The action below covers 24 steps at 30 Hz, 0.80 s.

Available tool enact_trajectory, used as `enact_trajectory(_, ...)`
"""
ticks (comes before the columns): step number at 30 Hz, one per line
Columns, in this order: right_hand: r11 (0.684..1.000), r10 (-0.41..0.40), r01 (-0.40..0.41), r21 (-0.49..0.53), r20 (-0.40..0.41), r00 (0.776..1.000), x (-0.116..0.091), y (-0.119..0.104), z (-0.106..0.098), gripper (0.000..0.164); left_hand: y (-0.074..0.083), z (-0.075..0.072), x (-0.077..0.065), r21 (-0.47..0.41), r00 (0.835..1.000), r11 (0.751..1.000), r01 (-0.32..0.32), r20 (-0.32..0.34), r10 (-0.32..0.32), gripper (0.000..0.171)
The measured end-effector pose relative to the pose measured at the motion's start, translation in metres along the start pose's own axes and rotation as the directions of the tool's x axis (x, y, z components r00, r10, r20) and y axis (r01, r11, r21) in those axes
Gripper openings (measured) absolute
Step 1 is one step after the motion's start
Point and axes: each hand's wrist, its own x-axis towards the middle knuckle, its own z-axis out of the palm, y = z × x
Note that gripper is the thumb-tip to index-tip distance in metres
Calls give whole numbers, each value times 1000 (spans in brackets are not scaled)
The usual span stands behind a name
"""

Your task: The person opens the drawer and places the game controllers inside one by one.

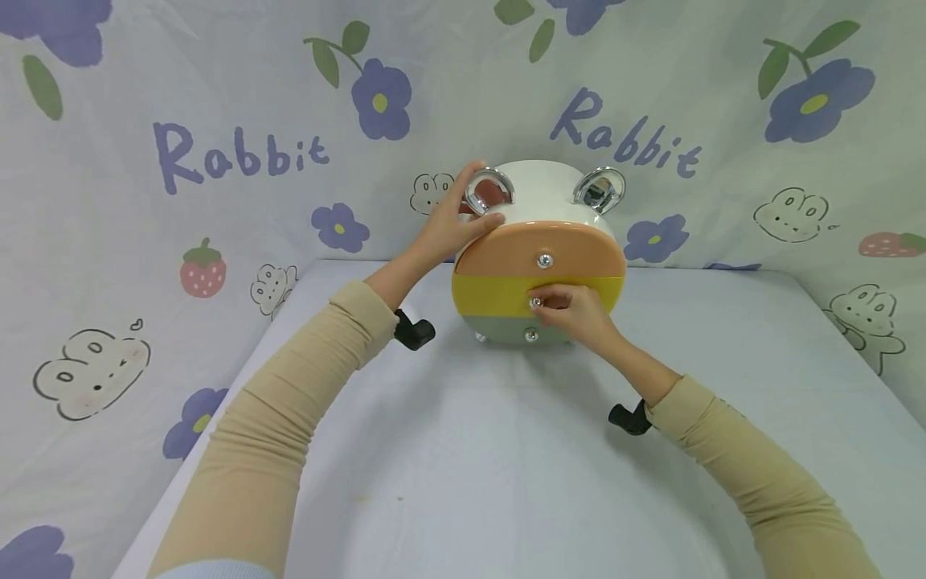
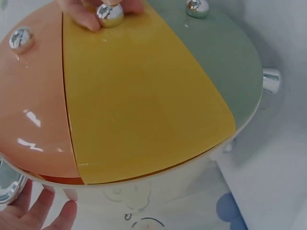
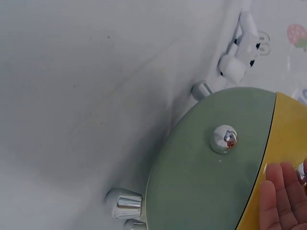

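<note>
A small rounded drawer cabinet (image 1: 541,183) with a white body, chrome ears and stubby chrome feet stands on the table. Its front has an orange drawer (image 1: 499,251), a yellow drawer (image 2: 144,110) and a green drawer (image 3: 206,177), each with a round silver knob. With thumb and fingers my right hand (image 1: 579,312) pinches the yellow drawer's knob (image 2: 110,16). My left hand (image 1: 452,225) rests on the cabinet's upper left side around the left ear (image 1: 490,191), fingers extended and thumb near the front edge. The yellow drawer's face looks about flush with its neighbours.
A pale table (image 1: 448,466) spreads in front of and beside the cabinet. Behind hangs a cloth (image 1: 246,72) printed with rabbits, flowers and strawberries. Black wrist mounts (image 1: 414,331) protrude below both sleeves. The right wrist view shows a small white object (image 3: 240,52) beyond the cabinet.
</note>
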Motion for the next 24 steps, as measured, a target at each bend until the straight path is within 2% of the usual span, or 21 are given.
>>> enact_trajectory(6, 999, 50, -51, 15, 43, 998, 4, 2, -5, 28, 1, 0, 1, 4, 1000, 1000, -1, 2, 1, 79)
enact_trajectory(13, 988, 98, -108, 108, 87, 991, 4, 6, -8, 32, 2, 0, 0, 5, 1000, 1000, -5, 5, 5, 79)
enact_trajectory(19, 965, 186, -220, 143, 220, 957, 3, 1, -16, 38, 0, 0, 2, 13, 1000, 1000, 0, 3, 0, 78)
enact_trajectory(24, 968, 158, -205, 143, 283, 946, 0, 0, -23, 41, -1, 0, 2, 8, 1000, 1000, -1, 4, 1, 78)
